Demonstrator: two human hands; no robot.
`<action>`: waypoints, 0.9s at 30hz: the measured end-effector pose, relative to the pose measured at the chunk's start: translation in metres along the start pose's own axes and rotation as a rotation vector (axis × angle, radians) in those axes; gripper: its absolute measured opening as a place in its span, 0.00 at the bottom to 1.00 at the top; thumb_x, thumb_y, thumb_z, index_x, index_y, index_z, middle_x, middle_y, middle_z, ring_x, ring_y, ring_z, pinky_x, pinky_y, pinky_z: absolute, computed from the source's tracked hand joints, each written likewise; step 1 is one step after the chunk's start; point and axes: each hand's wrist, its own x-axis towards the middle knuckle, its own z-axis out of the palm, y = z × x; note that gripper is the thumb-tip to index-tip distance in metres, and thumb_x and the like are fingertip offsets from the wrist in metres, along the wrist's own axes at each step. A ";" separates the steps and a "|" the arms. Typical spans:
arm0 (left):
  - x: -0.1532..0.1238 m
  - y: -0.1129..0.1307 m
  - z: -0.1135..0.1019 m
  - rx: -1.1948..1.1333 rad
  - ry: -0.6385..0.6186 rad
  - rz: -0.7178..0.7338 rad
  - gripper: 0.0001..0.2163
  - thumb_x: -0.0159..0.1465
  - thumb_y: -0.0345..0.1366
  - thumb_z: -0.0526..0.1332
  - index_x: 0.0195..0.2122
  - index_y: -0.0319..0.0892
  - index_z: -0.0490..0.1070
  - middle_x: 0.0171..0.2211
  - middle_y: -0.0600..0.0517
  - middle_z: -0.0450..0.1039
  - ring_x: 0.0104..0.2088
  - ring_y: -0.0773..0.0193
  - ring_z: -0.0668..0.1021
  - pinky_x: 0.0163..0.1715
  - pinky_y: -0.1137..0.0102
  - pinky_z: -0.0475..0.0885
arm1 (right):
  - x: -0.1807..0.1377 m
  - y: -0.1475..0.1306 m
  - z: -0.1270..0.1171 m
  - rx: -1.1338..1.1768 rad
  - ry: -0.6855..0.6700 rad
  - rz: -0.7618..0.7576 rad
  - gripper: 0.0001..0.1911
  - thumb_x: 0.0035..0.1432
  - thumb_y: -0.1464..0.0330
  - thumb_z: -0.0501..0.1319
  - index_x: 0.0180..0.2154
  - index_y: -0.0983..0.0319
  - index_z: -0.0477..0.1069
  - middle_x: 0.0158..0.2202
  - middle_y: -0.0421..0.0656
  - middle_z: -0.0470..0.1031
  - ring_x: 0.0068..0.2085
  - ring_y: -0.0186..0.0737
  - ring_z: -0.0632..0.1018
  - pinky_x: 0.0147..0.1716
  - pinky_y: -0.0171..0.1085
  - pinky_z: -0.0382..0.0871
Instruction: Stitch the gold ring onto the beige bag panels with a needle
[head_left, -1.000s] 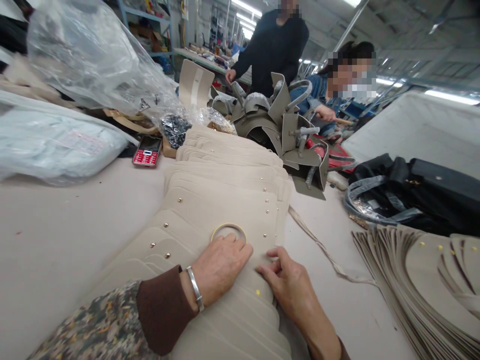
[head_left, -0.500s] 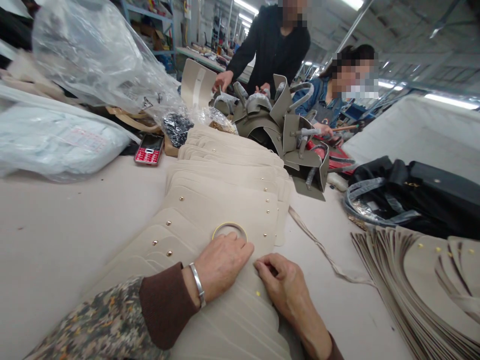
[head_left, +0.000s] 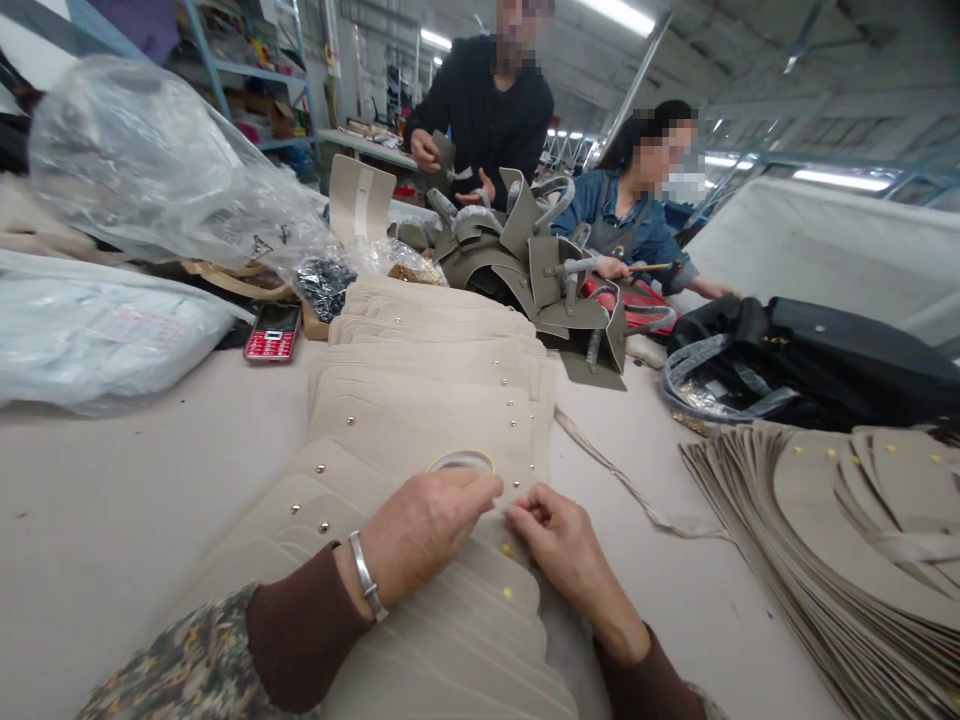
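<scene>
Beige panels lying fanned out beneath two hands, with few yellow spots showing

Beige panels are lying overlapped in a long row down the table, directly under and ahead of the person's hands. Small yellow spots are showing on the near part of the row, beside the right hand; elsewhere along it, only metal studs are standing out. Over to the right, a fanned stack is carrying similar spots along its top. Judging by that, the stack is looking finished, while the row is seeming only just begun, with most of its panels still lacking spots.

The left hand is lying across the row with its fingers together and bent, covering the near side of a yellow-rimmed ring, perhaps a tape roll; its thumb is hiding, so whether it is gripping anything cannot be told. The right hand is curling inward just beside it, thumb and forefinger meeting at the tips over the panels' right edge. Anything caught between them is staying too small to see. The two hands are sitting close, yet apart.
</scene>
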 end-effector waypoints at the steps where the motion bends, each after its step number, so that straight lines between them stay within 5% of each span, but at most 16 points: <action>1: 0.000 -0.001 0.001 -0.004 0.054 0.033 0.10 0.69 0.30 0.50 0.50 0.42 0.64 0.33 0.51 0.74 0.35 0.64 0.77 0.36 0.71 0.73 | -0.001 -0.001 -0.002 0.077 0.021 -0.023 0.10 0.58 0.64 0.59 0.29 0.62 0.72 0.21 0.38 0.72 0.22 0.33 0.70 0.23 0.31 0.62; 5: -0.001 0.000 0.003 0.020 0.178 0.106 0.17 0.72 0.34 0.47 0.61 0.39 0.53 0.38 0.47 0.76 0.38 0.63 0.79 0.38 0.69 0.76 | -0.007 -0.013 -0.010 0.172 0.089 -0.338 0.08 0.61 0.67 0.58 0.39 0.62 0.74 0.33 0.43 0.77 0.31 0.36 0.76 0.31 0.34 0.69; 11: -0.004 0.009 0.004 0.053 0.191 0.103 0.16 0.72 0.37 0.45 0.58 0.36 0.54 0.40 0.44 0.77 0.37 0.60 0.80 0.35 0.68 0.77 | -0.010 -0.024 -0.005 0.012 0.117 -0.696 0.10 0.60 0.77 0.56 0.41 0.61 0.72 0.36 0.45 0.77 0.38 0.38 0.76 0.39 0.36 0.70; 22: 0.008 0.013 -0.002 -0.051 -0.024 -0.091 0.06 0.70 0.32 0.51 0.35 0.41 0.64 0.29 0.54 0.70 0.29 0.64 0.74 0.30 0.72 0.68 | -0.003 -0.026 -0.003 -0.209 0.301 -0.727 0.09 0.56 0.78 0.55 0.30 0.64 0.73 0.24 0.42 0.73 0.25 0.34 0.72 0.27 0.33 0.65; 27: 0.020 0.012 -0.003 -0.009 0.052 -0.078 0.07 0.69 0.32 0.51 0.33 0.41 0.64 0.28 0.53 0.69 0.28 0.64 0.73 0.28 0.71 0.66 | 0.000 -0.036 -0.007 -0.009 0.270 -0.431 0.07 0.54 0.74 0.58 0.29 0.63 0.75 0.23 0.40 0.75 0.24 0.32 0.73 0.26 0.31 0.66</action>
